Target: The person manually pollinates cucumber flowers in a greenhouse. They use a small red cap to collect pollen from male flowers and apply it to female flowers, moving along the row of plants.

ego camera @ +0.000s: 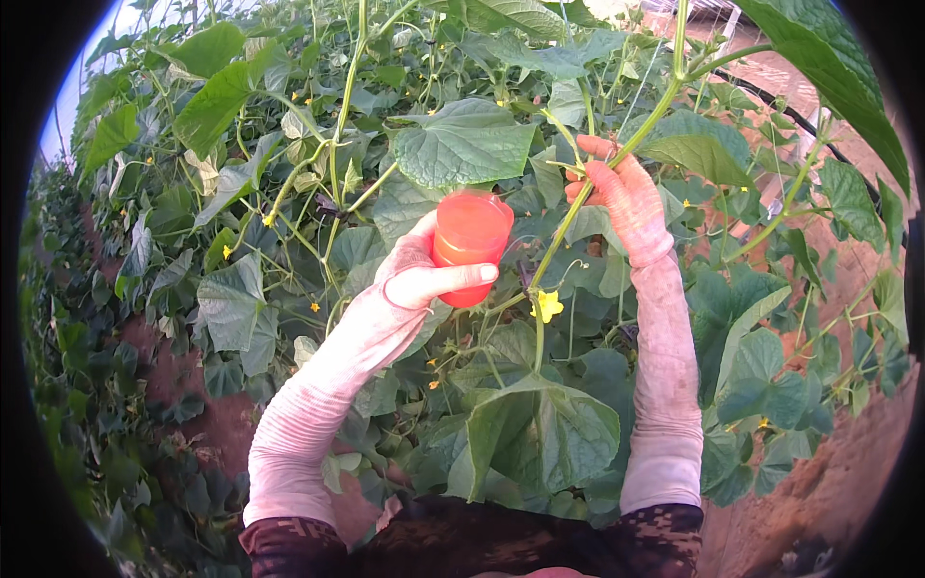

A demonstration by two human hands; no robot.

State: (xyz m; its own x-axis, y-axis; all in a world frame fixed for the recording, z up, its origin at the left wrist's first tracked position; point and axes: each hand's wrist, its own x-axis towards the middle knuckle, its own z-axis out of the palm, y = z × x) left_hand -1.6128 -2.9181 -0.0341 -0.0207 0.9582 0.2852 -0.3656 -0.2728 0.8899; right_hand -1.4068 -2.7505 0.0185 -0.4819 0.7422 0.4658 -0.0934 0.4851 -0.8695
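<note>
My left hand [423,264] is closed round a red plastic cup [471,246] with red liquid inside, its thumb across the near side. To the right and slightly higher, my right hand [614,184] has its fingers around a green cucumber vine stem [578,202], beside a small side shoot [564,134]. The fingertips are partly hidden by the stem. A yellow flower [548,306] stands lower on this vine, below and right of the cup. A broad cucumber leaf [466,143] hangs just above the cup. Pale sleeves cover both forearms.
Dense cucumber vines surround both hands, with a large leaf [545,433] close to my body. A young cucumber [289,184] hangs at left. At right, a black hose [809,126] runs past bare soil [831,462]. Thin support strings [645,79] rise among the plants.
</note>
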